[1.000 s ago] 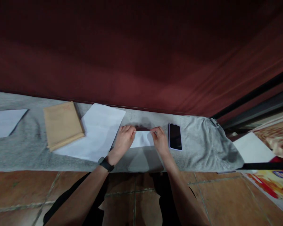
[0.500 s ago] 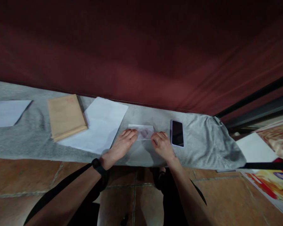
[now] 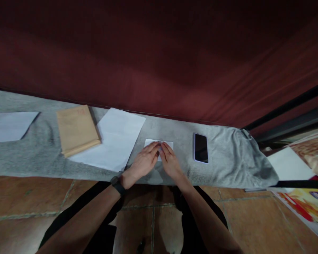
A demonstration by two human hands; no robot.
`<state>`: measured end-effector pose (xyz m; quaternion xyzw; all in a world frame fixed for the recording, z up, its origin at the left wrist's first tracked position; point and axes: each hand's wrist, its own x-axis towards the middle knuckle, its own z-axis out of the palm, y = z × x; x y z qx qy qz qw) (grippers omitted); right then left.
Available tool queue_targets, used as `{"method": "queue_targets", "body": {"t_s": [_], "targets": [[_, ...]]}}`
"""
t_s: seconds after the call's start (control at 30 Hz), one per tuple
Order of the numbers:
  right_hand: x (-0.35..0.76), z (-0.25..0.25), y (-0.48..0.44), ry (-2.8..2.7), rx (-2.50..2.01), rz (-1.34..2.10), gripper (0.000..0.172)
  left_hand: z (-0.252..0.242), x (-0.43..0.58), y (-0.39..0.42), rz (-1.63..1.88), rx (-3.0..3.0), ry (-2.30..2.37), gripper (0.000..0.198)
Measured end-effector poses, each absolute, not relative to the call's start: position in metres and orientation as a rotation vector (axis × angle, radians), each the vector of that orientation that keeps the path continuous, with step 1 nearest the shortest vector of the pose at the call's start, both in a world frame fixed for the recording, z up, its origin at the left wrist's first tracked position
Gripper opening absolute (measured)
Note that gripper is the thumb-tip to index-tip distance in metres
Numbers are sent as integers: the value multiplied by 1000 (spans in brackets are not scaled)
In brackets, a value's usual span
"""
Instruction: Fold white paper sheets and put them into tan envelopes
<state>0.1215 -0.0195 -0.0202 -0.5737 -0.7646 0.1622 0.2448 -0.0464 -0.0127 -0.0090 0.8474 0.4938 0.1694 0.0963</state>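
where the grey cloth (image 3: 47,164) begins at left, a loose white sheet (image 3: 12,127) lies flat. to its right, a brown packet (image 3: 78,128) overlaps a large white sheet (image 3: 119,137). next, the small white paper (image 3: 171,144) lies on the cloth, partly covered by both hands; a dark-screened phone (image 3: 201,148) rests well clear at right. the left hand (image 3: 144,162) is laid flat, fingers extended and close together, on the paper. the right hand (image 3: 172,165) is likewise flat, its fingertips just beside the left's.
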Motion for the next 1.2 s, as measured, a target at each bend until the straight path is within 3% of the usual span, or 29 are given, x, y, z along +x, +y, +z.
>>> {"method": "queue_targets", "body": {"t_s": [0.3,0.9,1.07,1.2], "targets": [[97,-34,-20,-2156,-1752,408,62,-49,-31,-13,240,2600,1667,60],[135,-62,-29,-2181,-1759,-61,69,-20,-79,-5,336,2468,1836,58],[134,-65,-29,-2176,-1794,-57,70,12,-180,26,724,1861,2566,66],[133,-66,-28,-2178,-1803,-56,70,19,-267,26,553,1176,2886,86]]}}
